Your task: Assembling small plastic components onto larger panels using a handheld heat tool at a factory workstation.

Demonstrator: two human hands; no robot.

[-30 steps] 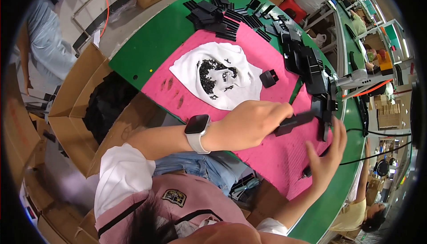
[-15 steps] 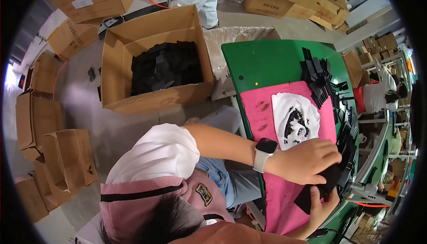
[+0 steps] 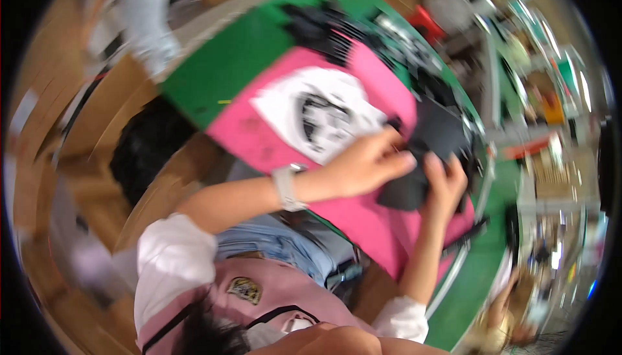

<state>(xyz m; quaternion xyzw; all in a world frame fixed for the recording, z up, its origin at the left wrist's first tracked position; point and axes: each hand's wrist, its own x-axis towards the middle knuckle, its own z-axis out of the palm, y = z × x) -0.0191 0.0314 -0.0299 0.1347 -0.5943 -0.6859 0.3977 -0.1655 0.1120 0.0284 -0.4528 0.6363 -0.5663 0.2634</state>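
Motion blurs the picture. My left hand [image 3: 366, 164], with a pale watch strap at its wrist, curls its fingers at the near edge of a dark flat piece; what they pinch, if anything, is hidden. My right hand [image 3: 446, 183] grips a black flat piece [image 3: 405, 190] between thumb and fingers. Just beyond both hands rises another dark flat surface [image 3: 440, 128]; whether it belongs to the same piece I cannot tell. To the left of them a white cloth [image 3: 275, 99] with small black bits on it lies on a pink mat [image 3: 236, 135].
Under the mat is a green table [image 3: 214, 70]. Black strips and pieces [image 3: 324, 28] are heaped along its far side. A cardboard box [image 3: 107, 154] holding a black heap stands left of the table. Farther right are cluttered worktops.
My view has swung to the right, so the table and mat now appear turned and further left. Both hands remain at the black pieces, and the right hand shows more fully.
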